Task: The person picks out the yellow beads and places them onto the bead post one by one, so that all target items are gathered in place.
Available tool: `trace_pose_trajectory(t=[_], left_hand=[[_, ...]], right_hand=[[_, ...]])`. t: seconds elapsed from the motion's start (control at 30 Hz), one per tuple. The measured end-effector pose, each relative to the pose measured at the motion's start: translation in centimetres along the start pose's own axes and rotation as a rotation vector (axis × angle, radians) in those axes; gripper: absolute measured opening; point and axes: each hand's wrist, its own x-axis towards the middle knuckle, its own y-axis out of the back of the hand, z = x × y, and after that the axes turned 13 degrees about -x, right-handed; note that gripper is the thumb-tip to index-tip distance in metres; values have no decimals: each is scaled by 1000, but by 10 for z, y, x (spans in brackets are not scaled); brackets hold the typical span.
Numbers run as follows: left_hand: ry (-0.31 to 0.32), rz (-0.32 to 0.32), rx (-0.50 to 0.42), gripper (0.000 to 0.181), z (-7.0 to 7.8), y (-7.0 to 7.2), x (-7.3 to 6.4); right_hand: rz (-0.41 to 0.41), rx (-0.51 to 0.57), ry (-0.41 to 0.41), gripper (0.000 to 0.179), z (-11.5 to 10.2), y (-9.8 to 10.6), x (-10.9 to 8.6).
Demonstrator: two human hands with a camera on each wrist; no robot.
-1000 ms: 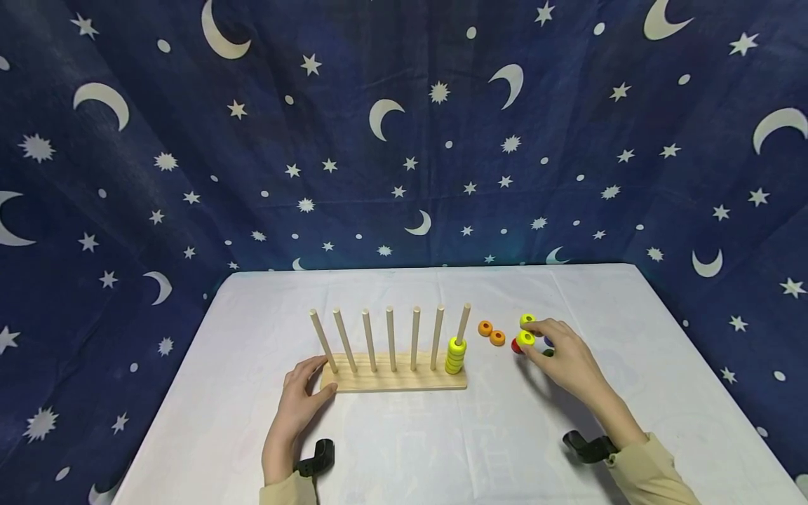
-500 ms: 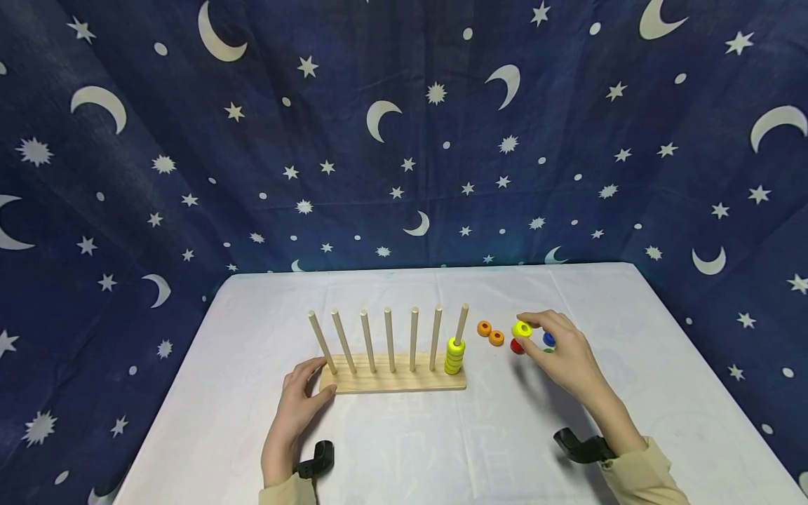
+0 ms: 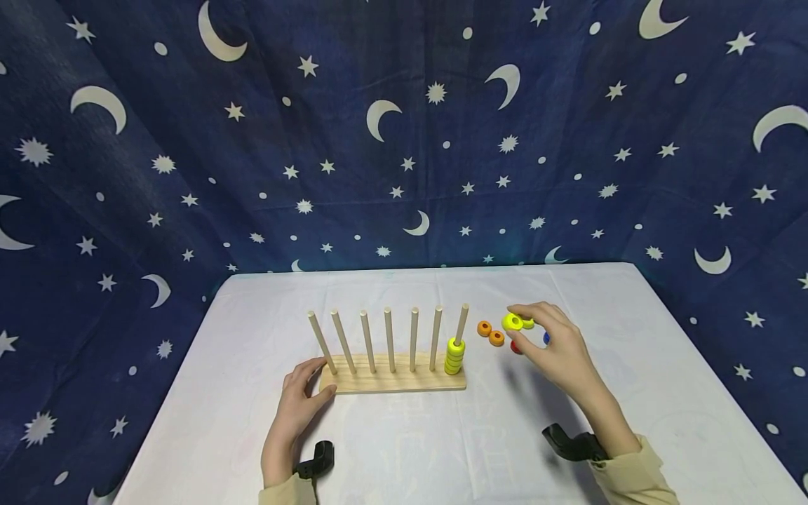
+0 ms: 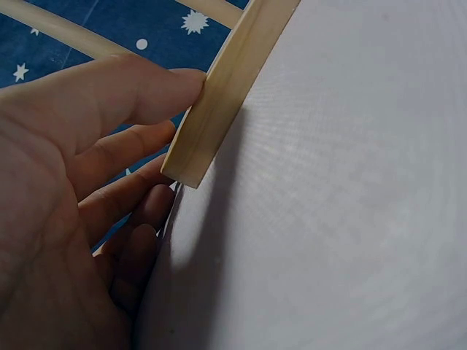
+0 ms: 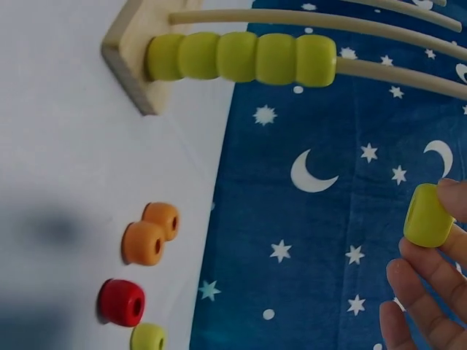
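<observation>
My right hand (image 3: 558, 351) pinches a yellow bead (image 3: 512, 322) between thumb and fingers, raised over the table to the right of a wooden peg stand (image 3: 398, 381). The right wrist view shows that bead (image 5: 428, 216) in side profile at the fingertips. At the stand's left end my left hand (image 3: 299, 400) grips the base, its thumb (image 4: 171, 91) on the wood and the other fingers around the end. Several upright pegs rise from the base. A stack of yellow beads (image 3: 454, 356) fills the lower part of the rightmost peg; the other pegs are bare.
Two orange beads (image 3: 490, 333) lie right of the stand. Near the right hand are a red bead (image 3: 515, 347), a loose yellow bead (image 3: 528, 323) and a blue bead (image 3: 546, 338), partly hidden. A star-and-moon cloth (image 3: 404, 140) hangs behind the white table (image 3: 404, 449).
My right hand has lifted the yellow bead from among the loose beads and moved it up and left. My left hand and the stand have stayed in place.
</observation>
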Motion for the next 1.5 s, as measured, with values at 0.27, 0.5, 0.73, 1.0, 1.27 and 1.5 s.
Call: trace_pose_trajectory(t=[0.27, 0.5, 0.73, 1.0, 1.27, 1.5], left_hand=[[9, 0, -5, 56, 0, -1, 0], [9, 3, -4, 57, 1, -1, 0], [-15, 16, 11, 55, -1, -2, 0], [-64, 55, 16, 54, 2, -3, -1], [-17, 28, 1, 55, 1, -2, 0], [-20, 37, 11, 55, 0, -1, -1]], right_hand=[[4, 0, 2, 42, -11, 4, 4], [12, 30, 5, 43, -21, 9, 7], [13, 63, 14, 46, -31, 15, 11], [46, 110, 65, 48, -41, 19, 18], [56, 123, 107, 45, -50, 21, 23], [55, 128, 123, 45, -57, 20, 27]])
